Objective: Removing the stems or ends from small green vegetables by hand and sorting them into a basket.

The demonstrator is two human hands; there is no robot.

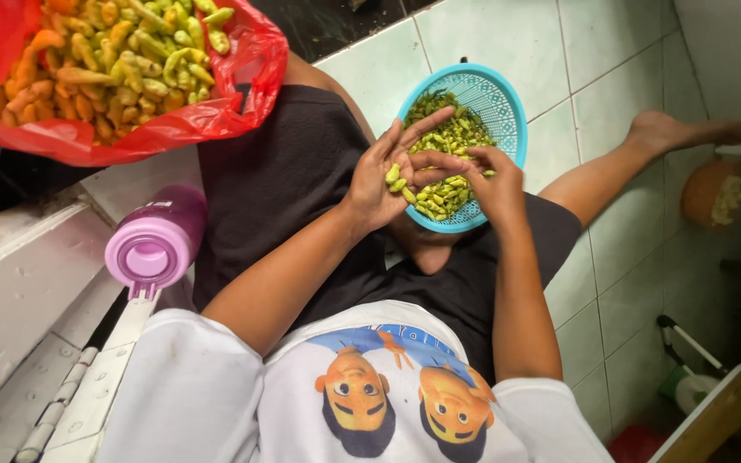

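Observation:
I sit on a tiled floor with a turquoise plastic basket (508,99) of green chilli peppers (452,137) resting on my lap. My left hand (383,176) is cupped palm up over the basket's near side and holds a few green chillies (396,178). My right hand (495,180) reaches across from the right, its fingertips pinching at a chilli by the left palm. Both hands touch each other above the basket.
A red plastic bag (242,103) full of green, yellow and orange chillies (113,60) lies at upper left on a ledge. A pink-lidded bottle (152,244) stands beside my left thigh. My bare foot (688,133) stretches right; an orange bowl (713,193) sits nearby.

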